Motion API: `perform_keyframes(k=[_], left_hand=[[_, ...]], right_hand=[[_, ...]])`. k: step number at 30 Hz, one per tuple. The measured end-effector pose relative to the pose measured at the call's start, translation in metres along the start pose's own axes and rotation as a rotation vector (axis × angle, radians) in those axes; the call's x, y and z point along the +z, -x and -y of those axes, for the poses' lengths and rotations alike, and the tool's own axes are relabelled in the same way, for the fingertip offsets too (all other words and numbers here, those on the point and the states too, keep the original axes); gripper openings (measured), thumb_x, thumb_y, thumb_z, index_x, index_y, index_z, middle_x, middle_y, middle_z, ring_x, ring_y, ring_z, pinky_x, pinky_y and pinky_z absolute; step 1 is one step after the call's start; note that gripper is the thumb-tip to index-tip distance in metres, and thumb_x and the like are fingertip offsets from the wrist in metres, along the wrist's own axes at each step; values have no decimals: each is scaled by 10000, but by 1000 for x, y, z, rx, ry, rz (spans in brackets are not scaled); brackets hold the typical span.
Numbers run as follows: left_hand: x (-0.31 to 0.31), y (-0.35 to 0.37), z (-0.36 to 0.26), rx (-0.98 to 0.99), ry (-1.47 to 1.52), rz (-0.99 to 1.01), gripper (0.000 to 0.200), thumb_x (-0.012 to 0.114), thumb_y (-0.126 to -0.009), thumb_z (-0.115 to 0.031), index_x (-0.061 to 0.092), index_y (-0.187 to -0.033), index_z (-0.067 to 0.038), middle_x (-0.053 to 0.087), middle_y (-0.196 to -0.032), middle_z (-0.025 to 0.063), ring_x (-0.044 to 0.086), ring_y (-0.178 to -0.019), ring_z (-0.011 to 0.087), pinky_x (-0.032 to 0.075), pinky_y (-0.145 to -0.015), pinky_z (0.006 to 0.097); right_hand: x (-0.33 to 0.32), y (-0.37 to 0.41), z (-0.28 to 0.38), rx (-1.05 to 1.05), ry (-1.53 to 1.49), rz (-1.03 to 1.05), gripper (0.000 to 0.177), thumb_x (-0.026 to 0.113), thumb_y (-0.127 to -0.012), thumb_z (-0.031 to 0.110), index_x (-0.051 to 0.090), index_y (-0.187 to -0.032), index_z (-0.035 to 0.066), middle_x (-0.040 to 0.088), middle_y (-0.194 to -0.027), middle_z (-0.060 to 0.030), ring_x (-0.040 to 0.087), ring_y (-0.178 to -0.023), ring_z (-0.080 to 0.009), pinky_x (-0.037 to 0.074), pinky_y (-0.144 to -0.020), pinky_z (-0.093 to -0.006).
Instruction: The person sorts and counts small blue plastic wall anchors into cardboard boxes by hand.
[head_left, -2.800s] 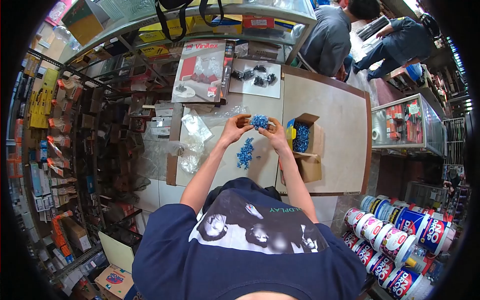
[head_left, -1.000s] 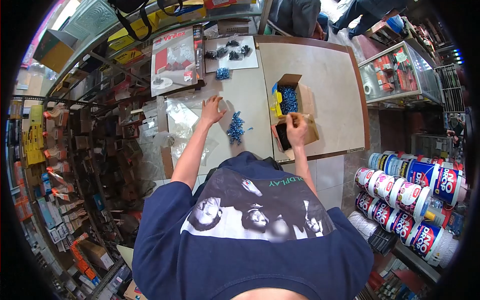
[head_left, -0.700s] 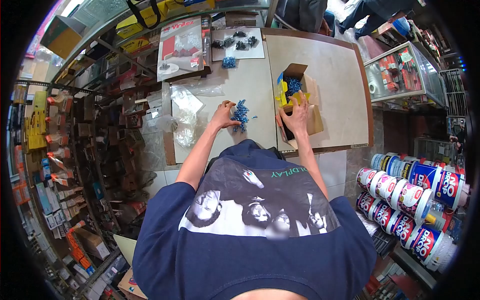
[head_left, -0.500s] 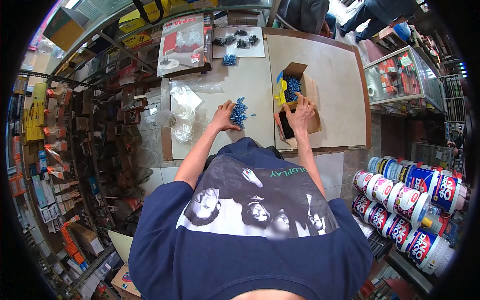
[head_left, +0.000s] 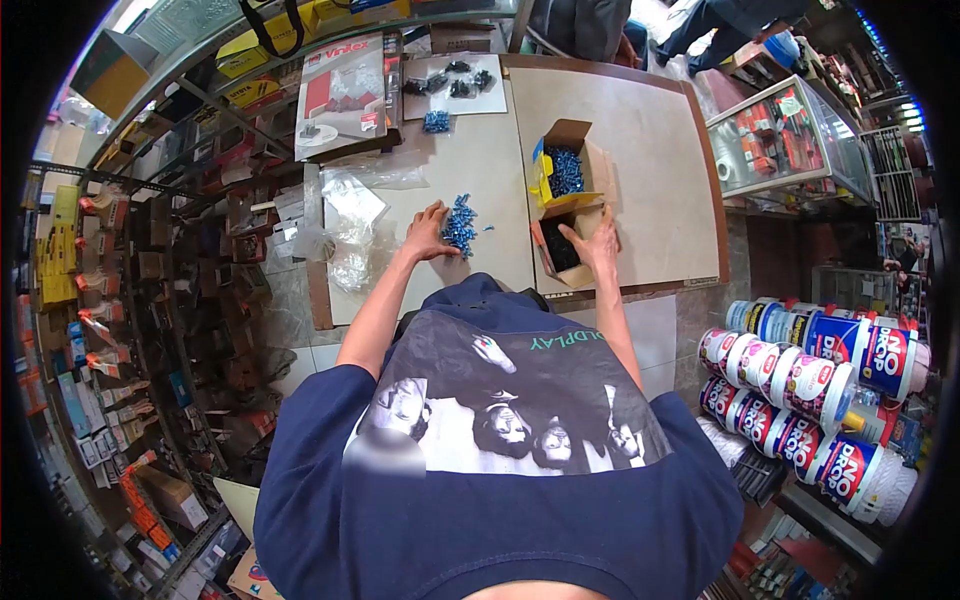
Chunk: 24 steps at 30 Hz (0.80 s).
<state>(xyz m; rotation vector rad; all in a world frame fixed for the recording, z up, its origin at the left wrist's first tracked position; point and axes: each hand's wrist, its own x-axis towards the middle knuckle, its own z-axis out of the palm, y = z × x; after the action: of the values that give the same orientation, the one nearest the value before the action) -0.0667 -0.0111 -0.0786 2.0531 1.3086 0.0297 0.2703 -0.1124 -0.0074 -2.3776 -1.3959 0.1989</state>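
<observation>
A small heap of blue screw-like pieces (head_left: 461, 226) lies on the table, with one loose piece just right of it. My left hand (head_left: 428, 233) rests at the heap's left side, fingers apart and curved along its edge. Over the right wall of an open cardboard box (head_left: 543, 255) is my right hand (head_left: 597, 245), its thumb on the inner side and its fingers along the outside. Small dark contents (head_left: 562, 243) show in that box, too indistinct to name. Directly behind stands a yellow box (head_left: 542, 178) full of the same blue pieces (head_left: 566, 172).
Clear plastic bags (head_left: 352, 255) lie left of the heap. Farther back are a Vinilex box (head_left: 345, 95), a small blue packet (head_left: 436, 122) and a white sheet (head_left: 490, 98) with several black packets. Paint tubs (head_left: 820, 385) are stacked at right; a glass case (head_left: 785, 150) stands beyond the table.
My right hand has moved nearer to me, from the edge of the yellow box to the right wall of the box with dark contents. My left hand stays beside the heap. The view has shifted slightly.
</observation>
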Motion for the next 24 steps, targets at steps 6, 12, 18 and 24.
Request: perform_keyframes(k=[6, 12, 18, 24], left_hand=[[3, 1, 0, -3, 1, -14, 1038, 846, -502, -426, 352, -1379, -169, 236, -1484, 64, 274, -1319, 344, 296, -1063, 489], [4, 0, 2, 0, 27, -32, 1024, 851, -490, -408, 376, -1368, -178, 254, -1479, 65, 278, -1321, 329, 295, -1065, 478], [1, 5, -1, -24, 48, -22, 1021, 851, -489, -422, 380, -1365, -190, 252, -1481, 52, 274, -1322, 331, 280, -1070, 486], [-3, 4, -3, -19, 33, -5, 1015, 847, -498, -428, 373, -1365, -199, 246, -1482, 50, 262, -1326, 335, 278, -1064, 498]], right_hand=[[14, 22, -27, 158, -175, 315, 408, 595, -837, 411, 626, -1032, 55, 624, -894, -269, 585, -918, -428, 471, -751, -466], [13, 27, -27, 183, -103, 257, 360, 540, -867, 401, 634, -1021, 89, 619, -904, -255, 571, -917, -443, 466, -760, -483], [6, 22, -49, 292, -143, 305, 407, 615, -811, 394, 641, -1071, 82, 646, -940, -224, 614, -934, -375, 485, -797, -430], [-22, -30, -64, 319, -364, 235, 544, 692, -751, 341, 584, -1157, -5, 620, -1096, -224, 600, -1037, -307, 462, -898, -370]])
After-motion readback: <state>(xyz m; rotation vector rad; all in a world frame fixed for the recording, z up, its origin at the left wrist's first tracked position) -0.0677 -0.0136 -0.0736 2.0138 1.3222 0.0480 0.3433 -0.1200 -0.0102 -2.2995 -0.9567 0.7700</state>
